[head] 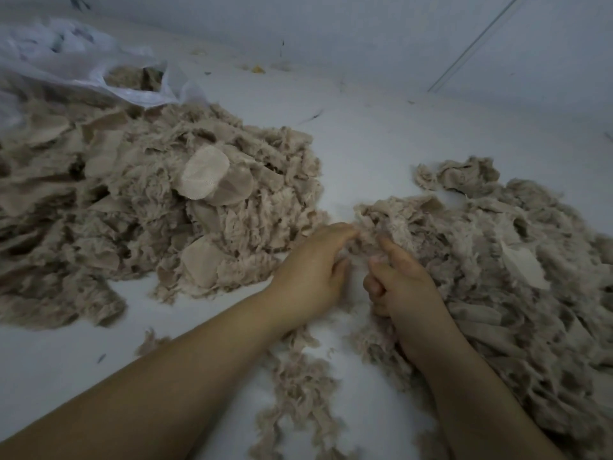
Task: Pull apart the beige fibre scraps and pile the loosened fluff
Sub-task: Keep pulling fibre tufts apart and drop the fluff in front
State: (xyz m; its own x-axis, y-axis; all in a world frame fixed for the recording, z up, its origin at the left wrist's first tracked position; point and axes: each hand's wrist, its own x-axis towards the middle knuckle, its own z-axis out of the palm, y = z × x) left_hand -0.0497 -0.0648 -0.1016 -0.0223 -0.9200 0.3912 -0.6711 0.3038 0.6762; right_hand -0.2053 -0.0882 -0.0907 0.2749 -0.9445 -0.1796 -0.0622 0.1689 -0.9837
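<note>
The scrap [368, 240] lies at twelve o'clock between my hands, long axis three-to-nine: left hand [313, 270] seemingly pinches its left end, right hand [399, 283] curls on fibre, equally near, fluff pile [517, 270] at three.

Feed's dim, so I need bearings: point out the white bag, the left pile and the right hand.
white bag [66, 58], head view, on its crumpled top.
left pile [139, 207], head view, on its middle.
right hand [403, 287], head view, on its back.

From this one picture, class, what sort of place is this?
Probably a textile-scrap sorting area on a white floor: two heaps of beige fibre scraps, an open white sack holding more, and bare hands pulling a scrap apart.
</note>
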